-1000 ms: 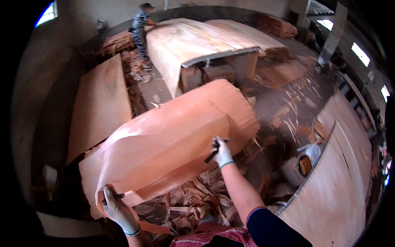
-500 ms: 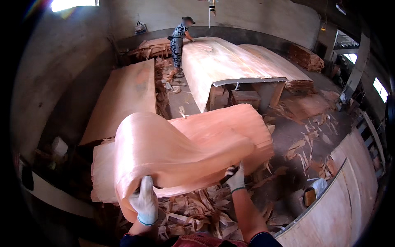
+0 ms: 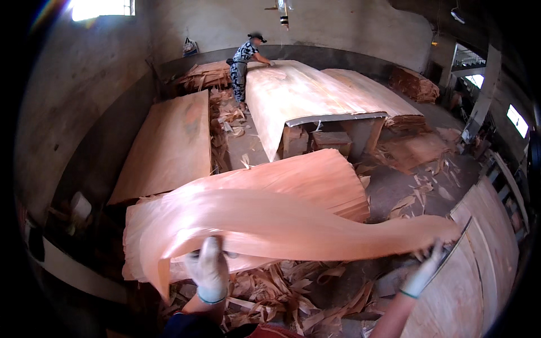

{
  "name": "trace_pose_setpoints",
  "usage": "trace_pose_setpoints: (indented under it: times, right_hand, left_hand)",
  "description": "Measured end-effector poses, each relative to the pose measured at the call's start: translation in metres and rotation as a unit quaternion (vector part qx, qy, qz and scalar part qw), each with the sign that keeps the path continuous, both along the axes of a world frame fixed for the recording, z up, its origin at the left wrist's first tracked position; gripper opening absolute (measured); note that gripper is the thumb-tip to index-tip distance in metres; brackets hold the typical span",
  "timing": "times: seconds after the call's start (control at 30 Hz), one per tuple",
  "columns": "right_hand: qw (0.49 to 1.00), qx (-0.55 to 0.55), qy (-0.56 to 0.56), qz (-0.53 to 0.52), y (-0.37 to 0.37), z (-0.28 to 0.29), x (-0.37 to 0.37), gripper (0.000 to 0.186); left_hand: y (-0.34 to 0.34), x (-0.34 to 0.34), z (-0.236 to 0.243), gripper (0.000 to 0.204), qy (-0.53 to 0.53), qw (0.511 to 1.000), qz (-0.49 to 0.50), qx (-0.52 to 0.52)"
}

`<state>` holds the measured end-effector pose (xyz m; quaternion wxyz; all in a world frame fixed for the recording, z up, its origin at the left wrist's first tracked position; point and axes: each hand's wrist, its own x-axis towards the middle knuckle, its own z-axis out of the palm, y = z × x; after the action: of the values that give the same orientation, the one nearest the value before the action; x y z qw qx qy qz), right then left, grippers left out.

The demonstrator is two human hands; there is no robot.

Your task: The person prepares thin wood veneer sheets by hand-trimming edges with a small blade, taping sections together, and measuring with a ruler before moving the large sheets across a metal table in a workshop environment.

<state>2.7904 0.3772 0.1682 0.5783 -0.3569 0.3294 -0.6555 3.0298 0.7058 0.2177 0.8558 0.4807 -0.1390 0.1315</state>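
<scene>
A thin, pinkish wood veneer sheet arches in the air between my two hands, its left part curling down and its right end stretched out to the right. My left hand, in a white glove, grips the sheet's near edge. My white-gloved right hand is at the sheet's right end, thumb against the edge; motion blurs its fingers, but they seem closed on it. Beneath and behind the raised sheet lies a stack of similar veneer. Part of that stack is hidden by the sheet.
Scraps of torn veneer litter the floor below my hands. Pale boards lean at the right. Another veneer stack lies at the left. Farther back, a person leans over a veneer-covered table.
My right hand has swung far to the right, drawing the sheet's right end outward. The tall curl at the left has flattened into a low arch. My left hand has moved slightly right.
</scene>
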Motion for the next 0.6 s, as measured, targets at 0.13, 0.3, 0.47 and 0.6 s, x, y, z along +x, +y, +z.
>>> trace_pose_setpoints:
  times: [0.13,0.3,0.47,0.6]
  right_hand:
    - [0.969,-0.021,0.006,-0.245,0.042,0.038,-0.148,0.031]
    - [0.922,-0.048,0.073,-0.378,0.147,0.051,-0.277,0.026]
    - [0.896,-0.137,-0.045,-0.419,0.27,0.045,-0.43,0.026]
    - [0.751,0.004,0.007,-0.661,0.364,0.029,-0.537,0.025]
  left_hand:
    - [-0.038,-0.032,-0.005,0.026,-0.006,0.981,-0.19,0.04]
    - [-0.059,-0.117,0.011,0.026,0.033,0.91,-0.394,0.124]
    - [-0.09,-0.242,0.02,0.024,-0.075,0.794,-0.577,0.177]
    - [-0.122,-0.357,-0.03,0.017,-0.147,0.801,-0.55,0.185]
